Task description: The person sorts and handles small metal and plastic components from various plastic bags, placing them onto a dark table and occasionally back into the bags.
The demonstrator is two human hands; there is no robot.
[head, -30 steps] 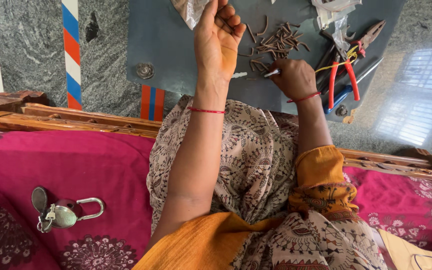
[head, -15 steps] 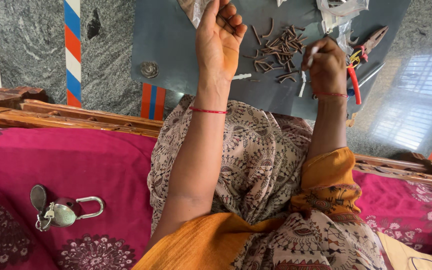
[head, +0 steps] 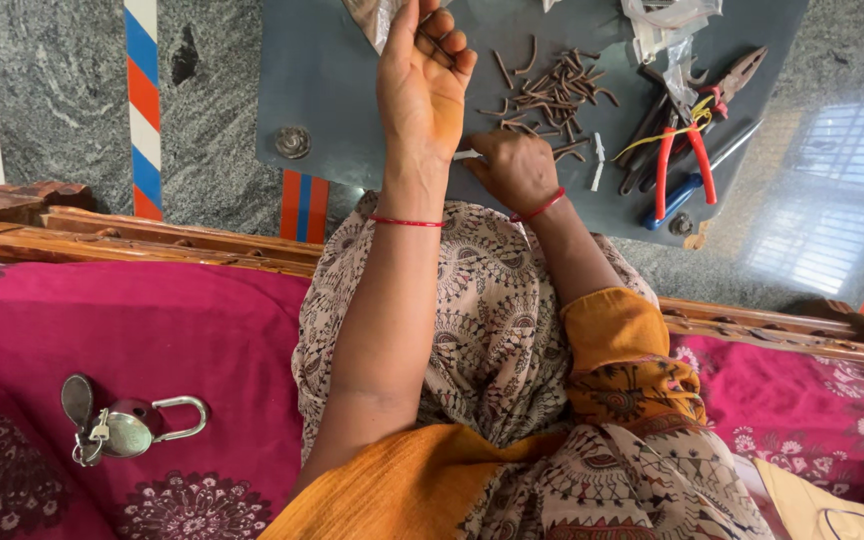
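While the left hand (head: 422,85) is held up palm toward the camera, its fingers curled loosely inward near a bit of clear plastic (head: 380,22) at the top edge, the right hand (head: 514,168) lies knuckles-up on the grey board (head: 342,90), its fingertips reaching a small white piece (head: 468,154) just beyond them. A clean pickup here probably calls for pinching that piece at its end with thumb and forefinger, without sweeping the brown curved pieces (head: 552,92) heaped just past the knuckles. Whether the right fingers have closed on the white piece cannot be told; the hand's back covers them. A second white piece (head: 598,160) lies apart to the side, near the red-handled pliers (head: 680,150). What, if anything, the left fingers hold is hidden by their curl.
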